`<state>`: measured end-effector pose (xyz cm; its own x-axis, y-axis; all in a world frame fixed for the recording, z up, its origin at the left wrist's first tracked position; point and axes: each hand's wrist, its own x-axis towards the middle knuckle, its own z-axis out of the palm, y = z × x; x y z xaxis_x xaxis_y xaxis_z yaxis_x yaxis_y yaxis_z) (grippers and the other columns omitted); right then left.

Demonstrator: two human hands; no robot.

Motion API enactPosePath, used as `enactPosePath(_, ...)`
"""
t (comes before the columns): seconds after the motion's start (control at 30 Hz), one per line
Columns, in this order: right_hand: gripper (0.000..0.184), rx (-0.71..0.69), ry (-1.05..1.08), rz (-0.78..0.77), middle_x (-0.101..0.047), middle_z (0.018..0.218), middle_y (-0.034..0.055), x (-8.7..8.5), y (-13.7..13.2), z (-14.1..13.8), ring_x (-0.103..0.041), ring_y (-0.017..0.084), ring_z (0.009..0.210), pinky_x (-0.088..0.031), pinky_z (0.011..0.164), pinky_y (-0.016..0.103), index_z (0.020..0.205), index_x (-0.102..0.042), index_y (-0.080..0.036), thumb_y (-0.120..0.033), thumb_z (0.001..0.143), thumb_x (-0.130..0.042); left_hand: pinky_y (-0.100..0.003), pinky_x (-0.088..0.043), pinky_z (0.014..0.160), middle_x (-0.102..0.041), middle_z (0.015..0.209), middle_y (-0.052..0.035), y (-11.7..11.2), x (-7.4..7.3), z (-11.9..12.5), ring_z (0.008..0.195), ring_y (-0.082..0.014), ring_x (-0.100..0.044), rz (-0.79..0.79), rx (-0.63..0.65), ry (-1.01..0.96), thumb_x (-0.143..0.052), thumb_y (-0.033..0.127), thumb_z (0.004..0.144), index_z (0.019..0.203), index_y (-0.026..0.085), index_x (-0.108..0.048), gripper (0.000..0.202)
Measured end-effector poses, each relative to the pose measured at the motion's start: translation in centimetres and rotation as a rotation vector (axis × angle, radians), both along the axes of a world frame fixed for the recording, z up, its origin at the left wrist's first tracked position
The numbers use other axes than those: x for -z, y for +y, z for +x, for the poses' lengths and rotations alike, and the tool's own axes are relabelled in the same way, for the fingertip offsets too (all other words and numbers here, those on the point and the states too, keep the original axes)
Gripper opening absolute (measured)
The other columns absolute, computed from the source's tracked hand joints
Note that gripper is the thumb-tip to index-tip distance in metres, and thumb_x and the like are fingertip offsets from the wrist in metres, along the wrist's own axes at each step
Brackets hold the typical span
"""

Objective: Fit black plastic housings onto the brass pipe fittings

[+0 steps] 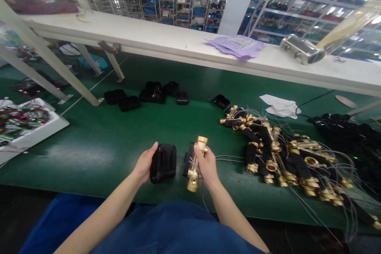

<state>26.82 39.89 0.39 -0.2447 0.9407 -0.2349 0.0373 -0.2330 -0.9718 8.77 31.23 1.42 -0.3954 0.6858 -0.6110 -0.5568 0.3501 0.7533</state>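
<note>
Fingers (199, 153) of the right hand (208, 166) are clamping around a brass fitting (194, 172) in the head view, its thumb lying across the metal and a black part showing along the fitting's left side. The left hand (144, 166) is gripping a black case (169, 162) by its left edge, the two things standing just apart above or on the green surface (89, 143); whether either is touching it I cannot tell. Thin grey wires (229, 158) are running from near the right hand toward a pile of brass fittings (275, 134) at the right. More black cases (129, 103) are lying toward the back, under a white shelf (143, 27) where a purple bag (238, 46) is resting. A white box (56, 122) is holding small parts at the left.
</note>
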Motion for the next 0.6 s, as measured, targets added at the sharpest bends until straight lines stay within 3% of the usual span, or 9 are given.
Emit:
enactPosePath(0.13,0.037,0.020,-0.072,0.136,-0.060,0.071,0.0001,-1.4,0.5,-3.4,-0.054,0.013,0.065,-0.042,0.061,0.024,0.084,-0.054,-0.016,-0.052,0.074,-0.058,-0.025,-0.047,0.052,-0.066,0.067,-0.0066,-0.6,-1.6,1.8,0.056,-0.0175,-0.060,0.071,0.126,0.032,-0.066,0.053,0.070,0.081,0.012,-0.064,0.042)
enactPosePath(0.27,0.033,-0.066,-0.149,0.153,-0.060,0.071,0.0013,-0.6,-0.7,-5.1,-0.055,0.013,0.067,-0.042,0.061,0.024,0.078,-0.054,-0.016,-0.049,0.076,-0.057,-0.023,-0.045,0.047,-0.065,0.062,-0.0055,-1.0,-1.9,1.6,0.050,-0.0160,-0.057,0.070,0.090,0.080,-0.067,0.054,0.067,0.076,0.012,-0.063,0.043)
enactPosePath(0.33,0.032,-0.130,-0.120,0.052,-0.059,0.067,0.0006,0.4,-1.6,-5.6,-0.055,0.013,0.062,-0.042,0.057,0.023,0.078,-0.054,-0.016,-0.047,0.075,-0.059,-0.024,-0.046,0.046,-0.064,0.060,-0.0063,-1.3,-1.9,1.2,0.048,-0.0165,-0.057,-0.006,0.079,0.087,-0.065,0.052,0.070,0.073,0.012,-0.063,0.040)
enactPosePath(0.47,0.033,-0.211,0.020,-0.361,-0.052,0.051,-0.0037,2.6,-2.9,-6.7,-0.049,0.011,0.042,-0.041,0.043,0.022,0.076,-0.052,-0.015,-0.048,0.074,-0.061,-0.025,-0.047,0.047,-0.064,0.057,-0.0085,-1.6,-1.8,0.7,0.048,-0.0177,-0.058,-0.222,0.015,0.085,-0.060,0.041,0.078,0.067,0.010,-0.062,0.033)
enactPosePath(0.6,0.034,-0.200,0.106,-0.618,-0.051,0.047,-0.0040,4.2,-4.0,-7.9,-0.047,0.008,0.036,-0.041,0.039,0.019,0.074,-0.052,-0.015,-0.047,0.075,-0.062,-0.023,-0.044,0.043,-0.062,0.051,-0.0070,-1.7,-1.0,0.3,0.042,-0.0157,-0.055,-0.288,-0.037,0.144,-0.059,0.036,0.079,0.061,0.011,-0.060,0.030)
